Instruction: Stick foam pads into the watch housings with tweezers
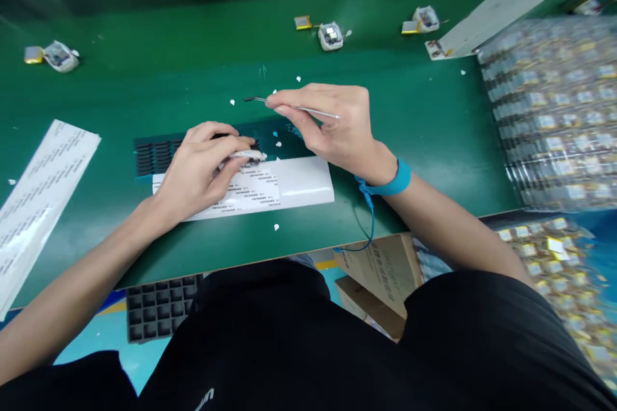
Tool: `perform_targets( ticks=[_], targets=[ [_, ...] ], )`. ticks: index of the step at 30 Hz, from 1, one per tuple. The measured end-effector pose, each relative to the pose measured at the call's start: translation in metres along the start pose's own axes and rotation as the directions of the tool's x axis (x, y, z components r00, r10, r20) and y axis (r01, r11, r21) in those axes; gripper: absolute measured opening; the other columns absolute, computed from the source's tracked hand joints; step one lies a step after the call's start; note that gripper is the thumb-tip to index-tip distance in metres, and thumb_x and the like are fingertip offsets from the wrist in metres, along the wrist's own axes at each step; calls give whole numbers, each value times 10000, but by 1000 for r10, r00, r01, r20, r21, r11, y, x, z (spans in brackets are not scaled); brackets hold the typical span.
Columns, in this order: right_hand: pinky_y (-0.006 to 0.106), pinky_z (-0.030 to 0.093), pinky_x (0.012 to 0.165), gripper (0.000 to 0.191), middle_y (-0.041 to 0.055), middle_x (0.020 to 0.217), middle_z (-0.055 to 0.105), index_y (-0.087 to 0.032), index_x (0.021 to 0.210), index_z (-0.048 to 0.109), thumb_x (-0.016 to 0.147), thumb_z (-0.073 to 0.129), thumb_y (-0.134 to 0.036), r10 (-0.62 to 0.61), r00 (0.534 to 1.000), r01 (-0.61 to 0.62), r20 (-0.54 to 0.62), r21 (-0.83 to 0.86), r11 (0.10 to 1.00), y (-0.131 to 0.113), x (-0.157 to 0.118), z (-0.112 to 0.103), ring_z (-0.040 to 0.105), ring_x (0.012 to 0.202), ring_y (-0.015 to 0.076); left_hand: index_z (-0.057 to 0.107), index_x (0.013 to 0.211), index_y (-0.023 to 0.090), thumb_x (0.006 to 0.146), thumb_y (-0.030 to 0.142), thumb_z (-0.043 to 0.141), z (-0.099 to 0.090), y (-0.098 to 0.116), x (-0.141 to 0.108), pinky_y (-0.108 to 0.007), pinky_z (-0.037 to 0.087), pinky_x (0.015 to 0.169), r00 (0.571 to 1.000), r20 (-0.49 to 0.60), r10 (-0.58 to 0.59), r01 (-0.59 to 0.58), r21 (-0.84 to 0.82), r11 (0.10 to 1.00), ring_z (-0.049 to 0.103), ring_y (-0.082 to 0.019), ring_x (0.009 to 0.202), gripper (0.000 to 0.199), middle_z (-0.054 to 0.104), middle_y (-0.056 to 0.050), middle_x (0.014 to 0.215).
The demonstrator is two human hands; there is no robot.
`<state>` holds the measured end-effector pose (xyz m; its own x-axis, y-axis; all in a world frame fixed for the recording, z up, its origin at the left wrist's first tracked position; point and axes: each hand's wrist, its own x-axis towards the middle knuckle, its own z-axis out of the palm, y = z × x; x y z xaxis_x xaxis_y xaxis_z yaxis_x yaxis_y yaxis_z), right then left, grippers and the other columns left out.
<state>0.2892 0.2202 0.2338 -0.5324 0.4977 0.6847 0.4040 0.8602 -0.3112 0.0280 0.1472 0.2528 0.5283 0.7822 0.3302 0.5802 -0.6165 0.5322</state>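
Observation:
My right hand is closed in a pinch around slim metal tweezers, held above the bench. At their tip is a small black piece. My left hand grips a small white device housing between thumb and fingers; its inside is mostly hidden. Beneath that hand lie a sheet of black adhesive pieces in rows and a white printed label sheet. A blue wrist strap with a coiled cord circles my right wrist.
Opened white devices wired to batteries lie along the back. Another printed strip is at left. Clear trays of parts are stacked right, beside a slanted white post. A cardboard box and black tray sit below the edge.

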Motion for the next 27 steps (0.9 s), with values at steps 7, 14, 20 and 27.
perform_targets(
  ticks=[7, 14, 20, 27],
  targets=[
    [324, 685, 953, 314, 22, 1276, 819, -266, 1390, 689, 1097, 634, -169, -202, 966, 191, -164, -81, 978, -30, 6, -12, 804, 1139, 188, 762, 937, 217, 993, 158, 665, -27, 10, 16, -295, 526, 604, 708, -228, -668, 251, -803, 540, 724, -188, 785, 127, 809, -52, 937],
    [298, 699, 985, 265, 17, 1355, 773, -251, 1319, 754, 1081, 668, -174, -256, 964, 263, 70, -122, 957, -59, 2, -25, 804, 1136, 186, 771, 792, 189, 902, 180, 719, -19, 0, 13, -218, 485, 506, 664, 133, -736, 440, -865, 240, 620, -125, 645, 122, 759, -74, 862],
    [269, 692, 981, 246, -55, 1388, 737, -332, 1273, 787, 1113, 628, -231, -184, 945, 216, 270, -95, 972, -69, 2, -27, 798, 1161, 167, 597, 724, 253, 840, 201, 791, -3, 18, 6, -305, 695, 729, 630, 16, -776, 396, -866, 304, 737, -163, 738, 231, 729, 11, 804],
    [240, 658, 1013, 224, -49, 1416, 733, -308, 1287, 763, 1104, 661, -229, -225, 948, 247, 224, -74, 966, -70, 0, -30, 787, 1175, 142, 593, 632, 220, 771, 95, 758, -2, 33, 8, -302, 707, 615, 601, -131, -788, 289, -884, 367, 671, -137, 641, 249, 645, 29, 669]
  ],
)
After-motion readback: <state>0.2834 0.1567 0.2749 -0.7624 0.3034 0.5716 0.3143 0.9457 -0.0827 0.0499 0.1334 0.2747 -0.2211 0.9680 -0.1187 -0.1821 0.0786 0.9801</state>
